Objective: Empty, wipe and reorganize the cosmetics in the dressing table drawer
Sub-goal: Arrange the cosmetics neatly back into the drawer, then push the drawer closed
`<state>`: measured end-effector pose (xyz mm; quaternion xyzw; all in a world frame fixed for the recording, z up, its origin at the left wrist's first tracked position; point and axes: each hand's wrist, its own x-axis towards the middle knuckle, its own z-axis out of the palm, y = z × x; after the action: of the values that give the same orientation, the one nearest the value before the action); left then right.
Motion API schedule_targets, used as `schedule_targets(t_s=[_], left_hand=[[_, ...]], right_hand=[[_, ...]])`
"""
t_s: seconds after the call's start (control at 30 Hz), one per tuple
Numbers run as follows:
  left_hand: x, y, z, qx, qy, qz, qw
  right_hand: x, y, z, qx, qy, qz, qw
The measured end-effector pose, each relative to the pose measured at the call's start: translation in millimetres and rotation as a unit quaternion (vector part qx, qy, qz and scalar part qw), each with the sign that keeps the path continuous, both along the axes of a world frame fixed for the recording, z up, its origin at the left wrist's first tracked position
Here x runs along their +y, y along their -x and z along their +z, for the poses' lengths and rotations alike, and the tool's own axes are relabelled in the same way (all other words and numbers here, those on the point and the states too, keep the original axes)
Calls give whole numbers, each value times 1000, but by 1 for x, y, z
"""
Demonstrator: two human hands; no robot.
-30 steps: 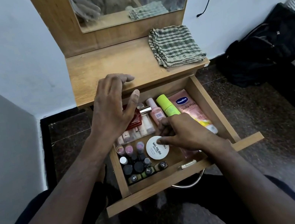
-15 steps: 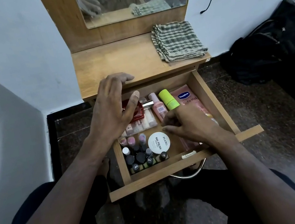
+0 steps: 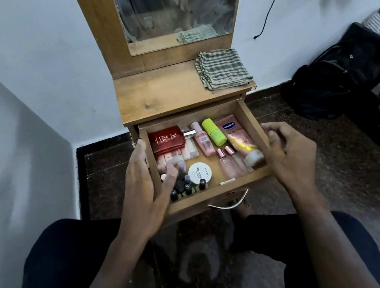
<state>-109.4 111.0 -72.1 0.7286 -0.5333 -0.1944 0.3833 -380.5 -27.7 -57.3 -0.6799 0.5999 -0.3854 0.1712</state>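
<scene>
Drawer (image 3: pixel 252 122) is pulled out, still full. Left hand (image 3: pixel 145 189) hangs open over its left wall, thumb above the nail polish bottles (image 3: pixel 187 187). Right hand (image 3: pixel 288 152) sits loosely curled and empty outside the right wall, nearest the Vaseline tube (image 3: pixel 240 141), which runs front to back.

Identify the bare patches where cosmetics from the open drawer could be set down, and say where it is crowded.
The dressing table top is bare wood from its left edge to the folded checked cloth at its right. The drawer is crowded; only a narrow strip of its floor shows between the round white nail polish remover tub and the pink bottles.
</scene>
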Motion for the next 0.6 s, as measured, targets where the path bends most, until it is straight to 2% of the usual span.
schedule_targets(t_s=[0.1, 0.23, 0.33, 0.43, 0.6], left_hand=[[19, 3, -2, -28, -50, -65, 996], [17, -7, -10, -129, -69, -125, 981], [12, -13, -14, -173, -86, -130, 972], [9, -14, -12, -201, -80, -116, 969], [-2, -18, -4, -217, -68, -82, 970]], right_hand=[[14, 24, -10, 28, 25, -19, 999], [16, 56, -33, 57, -24, 153, 986], [12, 67, -45, 159, -2, 239, 958], [6, 69, -49, 193, 21, 243, 950], [-11, 63, -45, 179, 24, 245, 953]])
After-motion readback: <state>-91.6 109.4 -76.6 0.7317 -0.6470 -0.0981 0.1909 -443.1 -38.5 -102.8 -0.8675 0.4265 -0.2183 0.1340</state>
